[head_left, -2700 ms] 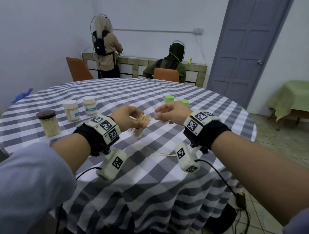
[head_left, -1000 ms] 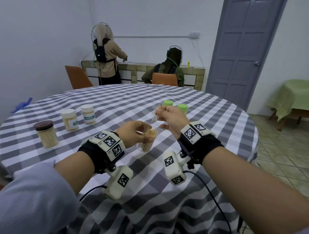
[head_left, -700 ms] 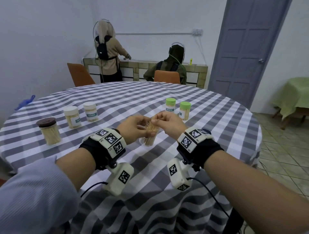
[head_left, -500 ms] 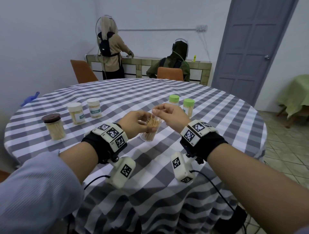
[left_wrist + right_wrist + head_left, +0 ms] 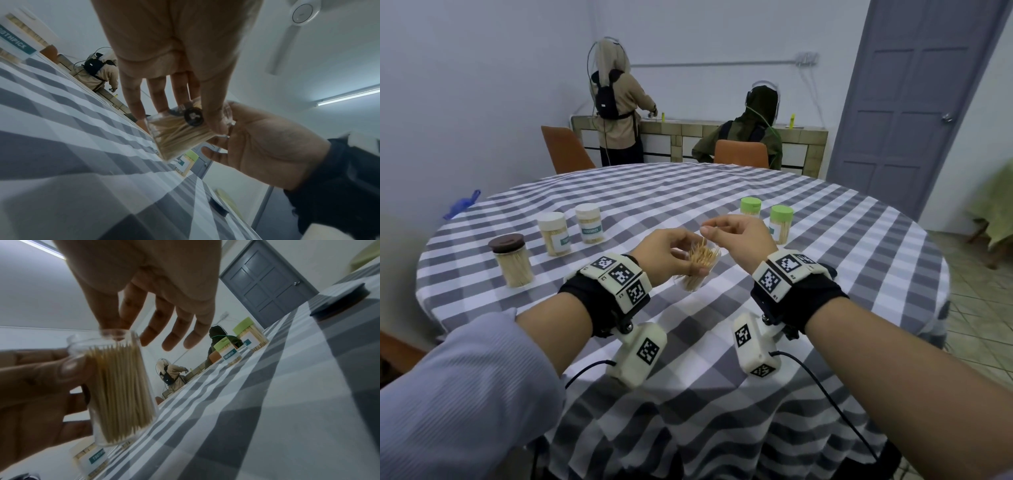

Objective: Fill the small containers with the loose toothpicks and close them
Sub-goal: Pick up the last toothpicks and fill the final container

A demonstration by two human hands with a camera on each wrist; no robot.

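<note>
Toothpicks — packed upright, open clear container, left hand gripping

The green-lidded toothpick jars stand just behind the right hand; three more jars stand at the left, the checkered tablecloth near the person lies bare.
</note>
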